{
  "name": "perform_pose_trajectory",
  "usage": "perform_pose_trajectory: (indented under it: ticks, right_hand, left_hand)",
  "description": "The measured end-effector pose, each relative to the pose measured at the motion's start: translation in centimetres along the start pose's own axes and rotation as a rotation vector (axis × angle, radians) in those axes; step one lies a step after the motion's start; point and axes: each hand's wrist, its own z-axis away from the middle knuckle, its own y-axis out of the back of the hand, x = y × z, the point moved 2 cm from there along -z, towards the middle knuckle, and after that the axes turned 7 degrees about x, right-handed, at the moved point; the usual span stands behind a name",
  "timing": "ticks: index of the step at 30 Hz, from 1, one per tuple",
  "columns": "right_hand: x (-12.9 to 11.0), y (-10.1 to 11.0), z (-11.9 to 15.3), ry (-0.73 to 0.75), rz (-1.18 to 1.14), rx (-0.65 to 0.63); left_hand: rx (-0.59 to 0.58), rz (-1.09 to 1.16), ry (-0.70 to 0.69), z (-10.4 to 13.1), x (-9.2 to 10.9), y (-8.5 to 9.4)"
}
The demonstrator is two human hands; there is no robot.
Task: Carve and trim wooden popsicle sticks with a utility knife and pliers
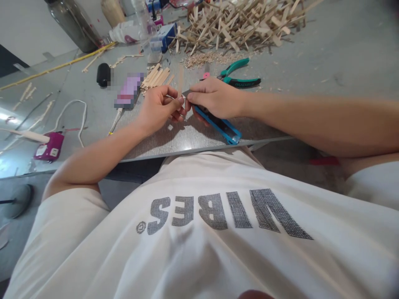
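My left hand (162, 106) pinches a flat wooden craft stick (181, 79), which points up and away from me. My right hand (215, 99) is wrapped round a blue box cutter (229, 132), its handle end jutting toward the table's front edge. The cutter's blade (186, 93) reaches toward the stick at my left fingertips; whether it touches the wood I cannot tell. Just beyond my left hand lies a small bundle of craft sticks (157, 78). Past my right hand rest pliers with green and black handles (238, 74).
A large heap of wooden sticks (240, 25) covers the back, with wood shavings (205, 60) before it. Left of my hands are a phone (129, 89) on a cable, a black case (103, 74) and a purple charger (50, 146). Bottles (73, 25) stand at the back left.
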Motion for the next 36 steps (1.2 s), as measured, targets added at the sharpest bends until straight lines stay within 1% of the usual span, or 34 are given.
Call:
perform_pose_trajectory:
  ticks: [3, 9, 13, 16, 20, 22, 25, 28, 31, 36]
  right_hand:
    - [0.4, 0.1, -0.2, 0.014, -0.012, 0.02]
    - [0.5, 0.0, -0.2, 0.027, 0.013, -0.008]
    - [0.2, -0.1, 0.0, 0.001, 0.065, 0.038]
    - [-0.5, -0.4, 0.2, 0.01, 0.11, 0.074]
    - [-1.5, -0.8, 0.4, -0.05, 0.245, 0.127]
    - [-1.8, -1.0, 0.5, -0.085, 0.3, 0.117]
    - [-1.8, -1.2, 0.6, -0.091, 0.324, 0.095]
    - [-1.4, -1.1, 0.6, -0.072, 0.259, 0.077]
    - [-0.9, -0.7, 0.5, -0.014, 0.12, 0.044]
    - [0.1, 0.0, 0.4, 0.074, -0.057, -0.061]
  left_hand:
    - [-0.01, 0.034, 0.013, 0.3, 0.4, -0.1]
    - [-0.008, 0.061, 0.033, 0.9, 1.2, -0.3]
    - [-0.008, 0.082, 0.04, 1.2, 1.4, -0.4]
    - [-0.012, 0.101, 0.038, 1.2, 1.5, -0.4]
    - [-0.014, 0.082, 0.017, 1.4, 1.6, -0.5]
    - [-0.008, 0.046, -0.005, 1.6, 1.6, -0.7]
    - [-0.003, 0.008, -0.049, 1.9, 1.5, -0.8]
    - [-0.015, 0.041, -0.04, 1.9, 1.3, -0.7]
    - [-0.064, 0.106, -0.018, 1.5, 1.2, -0.2]
    - [-0.153, 0.17, -0.06, 1.1, 1.2, 0.5]
